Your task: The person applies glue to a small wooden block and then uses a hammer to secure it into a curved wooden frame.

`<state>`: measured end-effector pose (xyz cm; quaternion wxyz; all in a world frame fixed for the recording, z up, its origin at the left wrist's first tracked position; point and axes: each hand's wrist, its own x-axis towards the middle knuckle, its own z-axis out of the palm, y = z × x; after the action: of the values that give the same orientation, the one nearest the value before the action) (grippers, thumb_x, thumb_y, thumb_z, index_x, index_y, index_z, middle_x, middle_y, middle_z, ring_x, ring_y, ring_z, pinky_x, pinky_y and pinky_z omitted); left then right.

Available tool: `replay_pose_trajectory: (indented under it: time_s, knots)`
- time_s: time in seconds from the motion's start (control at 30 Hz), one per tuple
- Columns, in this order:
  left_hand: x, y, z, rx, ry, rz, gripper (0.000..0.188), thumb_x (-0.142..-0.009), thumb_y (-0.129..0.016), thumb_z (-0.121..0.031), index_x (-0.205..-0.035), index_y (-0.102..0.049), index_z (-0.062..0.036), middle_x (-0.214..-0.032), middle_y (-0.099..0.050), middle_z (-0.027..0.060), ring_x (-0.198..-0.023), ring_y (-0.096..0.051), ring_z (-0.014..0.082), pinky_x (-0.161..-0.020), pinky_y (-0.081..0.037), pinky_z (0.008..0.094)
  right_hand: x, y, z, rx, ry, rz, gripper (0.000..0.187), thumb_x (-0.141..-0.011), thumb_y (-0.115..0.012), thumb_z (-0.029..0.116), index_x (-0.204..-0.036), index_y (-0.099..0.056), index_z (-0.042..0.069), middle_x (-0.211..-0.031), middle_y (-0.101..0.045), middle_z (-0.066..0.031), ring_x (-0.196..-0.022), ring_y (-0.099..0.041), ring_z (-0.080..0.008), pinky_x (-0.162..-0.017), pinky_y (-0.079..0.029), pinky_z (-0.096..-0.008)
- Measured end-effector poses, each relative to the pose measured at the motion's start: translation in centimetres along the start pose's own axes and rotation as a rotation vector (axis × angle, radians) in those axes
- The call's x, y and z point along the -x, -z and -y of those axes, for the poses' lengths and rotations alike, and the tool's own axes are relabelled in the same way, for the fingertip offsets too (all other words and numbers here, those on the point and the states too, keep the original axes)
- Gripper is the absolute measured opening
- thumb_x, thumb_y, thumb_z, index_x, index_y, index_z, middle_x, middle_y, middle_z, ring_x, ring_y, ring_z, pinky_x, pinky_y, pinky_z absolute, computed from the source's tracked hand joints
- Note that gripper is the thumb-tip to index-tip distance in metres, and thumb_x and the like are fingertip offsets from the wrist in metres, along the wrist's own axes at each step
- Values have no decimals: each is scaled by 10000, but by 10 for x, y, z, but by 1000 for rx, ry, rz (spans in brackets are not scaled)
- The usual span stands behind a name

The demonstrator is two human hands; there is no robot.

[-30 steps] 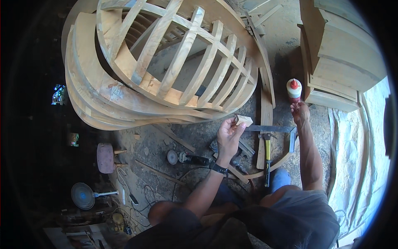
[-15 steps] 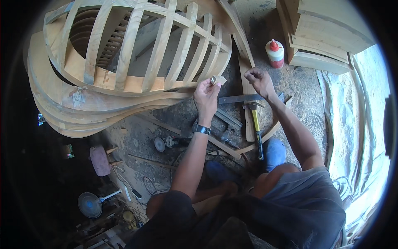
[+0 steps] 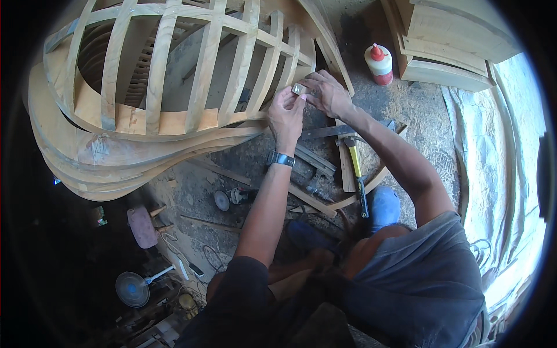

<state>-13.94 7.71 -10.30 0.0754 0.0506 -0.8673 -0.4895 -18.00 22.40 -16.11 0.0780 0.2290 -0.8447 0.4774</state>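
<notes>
Upper centre of the frame, left hand (image 3: pixel 285 111) and right hand (image 3: pixel 326 93) together, fingers pinching small wooden block (image 3: pixel 299 89), beside slatted wooden frame (image 3: pixel 174 69), hammer (image 3: pixel 355 168) below.

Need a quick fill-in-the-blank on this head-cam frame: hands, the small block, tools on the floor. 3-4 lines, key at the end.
1. Both hands, left hand and right hand, pinch a small ____ block.
2. The hammer on the floor has a ____ handle.
3. The white glue bottle has a ____ cap.
4. The left wrist wears a dark ____.

Missing words: wooden; yellow; red; watch
</notes>
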Motion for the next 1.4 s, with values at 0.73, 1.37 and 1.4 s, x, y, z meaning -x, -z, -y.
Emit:
replay_pose_trajectory:
  time_s: [0.73,1.37,1.4]
  knots:
    - [-41,13,5,-469,-85,126,616,-769,-802,-276,-1265,-581,15,-1180,-670,217,-1103,-647,343,-954,-491,414,-12,-25,-23,120,71,-124,364,-834,-716,197,-1178,-687,84,-1178,-636,-99,-1170,-539,-316,-987,-463,-424]
    - [-44,19,-2,-401,71,189,491,-829,-764,-352,-1133,-663,20,-971,-728,172,-915,-695,282,-847,-513,381,-32,-15,-25,28,56,68,342,-852,-712,294,-1130,-717,95,-1187,-647,-121,-1182,-556,-321,-1028,-436,-427]
    - [-42,15,-6,-424,57,184,479,-831,-761,-345,-1127,-667,21,-965,-729,169,-908,-695,282,-844,-513,381,-32,-10,-31,-5,60,83,349,-854,-710,290,-1134,-713,82,-1189,-652,-133,-1188,-558,-330,-1037,-433,-425]
